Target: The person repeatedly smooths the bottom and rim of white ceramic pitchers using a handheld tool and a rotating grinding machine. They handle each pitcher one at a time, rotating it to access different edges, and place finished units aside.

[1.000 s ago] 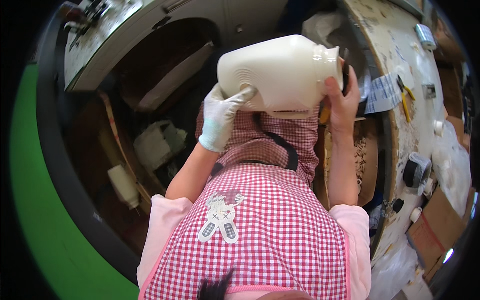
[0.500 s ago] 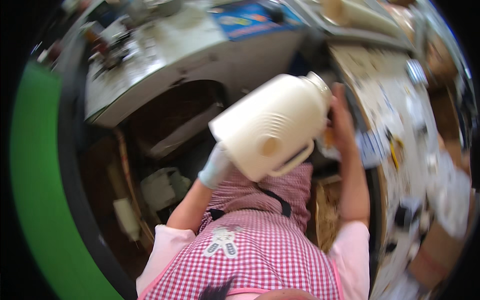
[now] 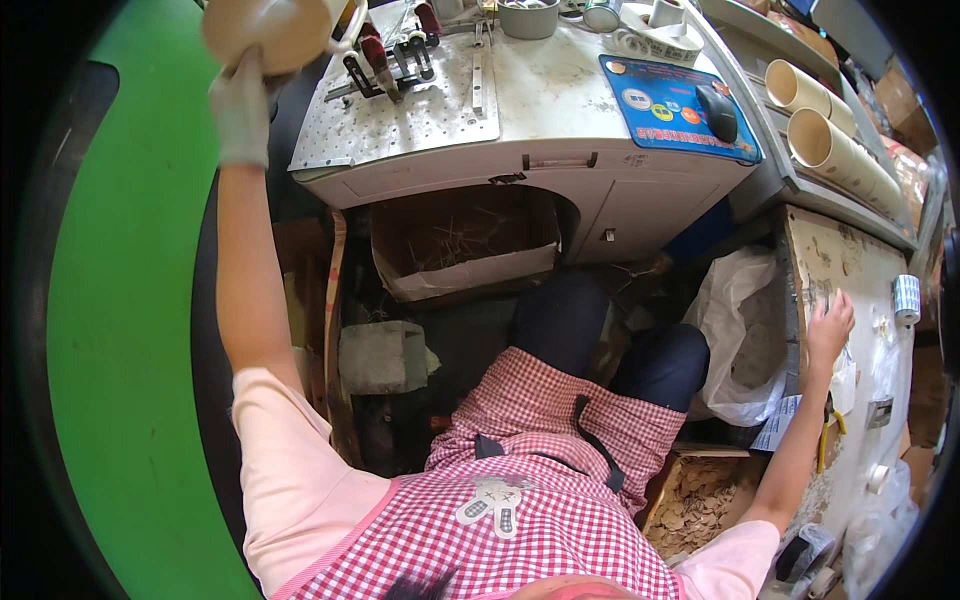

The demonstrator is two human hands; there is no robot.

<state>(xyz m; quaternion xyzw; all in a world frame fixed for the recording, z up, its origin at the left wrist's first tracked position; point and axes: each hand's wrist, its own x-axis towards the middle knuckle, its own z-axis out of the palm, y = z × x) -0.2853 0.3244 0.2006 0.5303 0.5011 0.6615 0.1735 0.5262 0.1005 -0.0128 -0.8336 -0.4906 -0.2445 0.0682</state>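
Observation:
My gloved left hand (image 3: 240, 112) is raised at the top left, gripping a cream plastic jug (image 3: 266, 24) near its round base; the jug's far end is out of frame. My bare right hand (image 3: 829, 320) is on the worn right bench (image 3: 842, 250), fingers curled; what they hold, if anything, is too small to make out. Near that hand lie yellow-handled pliers (image 3: 832, 440) and a small blue-and-white roll (image 3: 905, 300).
A white desk (image 3: 545, 105) ahead bears a metal jig (image 3: 385, 65), a blue mat (image 3: 655, 130) with a mouse, and a bowl. Cream cylinders (image 3: 820, 150) lie at upper right. A green surface (image 3: 120, 350) runs along the left. A box of small pieces (image 3: 700, 500) is below the right bench.
The jug has gone from the middle to the upper left in my left hand. My right hand has let go of it and moved right to the bench. The view has shifted.

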